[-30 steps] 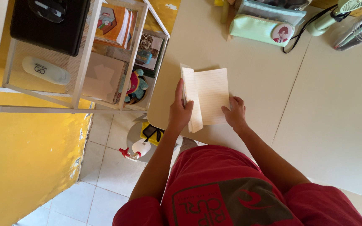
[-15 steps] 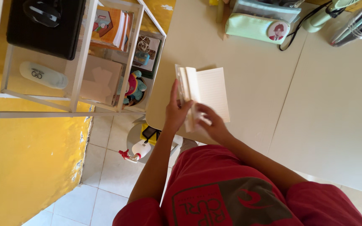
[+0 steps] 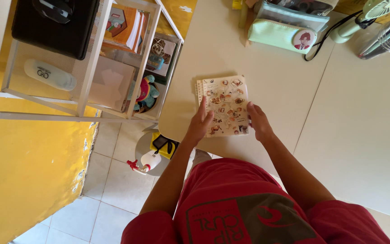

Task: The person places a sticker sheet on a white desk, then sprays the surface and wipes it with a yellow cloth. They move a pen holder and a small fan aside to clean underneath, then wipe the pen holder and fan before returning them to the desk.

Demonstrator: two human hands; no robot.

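A small spiral notebook [image 3: 224,105] with a cream cover dotted with little brown pictures lies closed and flat on the cream desk [image 3: 276,81]. My left hand [image 3: 199,123] rests with fingers spread on its left, spiral side. My right hand [image 3: 259,121] touches its lower right edge with the fingers loosely apart. Neither hand lifts the notebook.
A pale green pencil pouch [image 3: 278,35] and a clear case sit at the desk's far edge, with a small fan [image 3: 378,9] and black cord at the far right. A white wire shelf [image 3: 91,58] with books and toys stands left. A spray bottle [image 3: 147,161] stands on the floor.
The notebook was open with lined pages showing and my left hand holding up a stack of pages. Now it is closed, cover up, with both hands resting at its sides.
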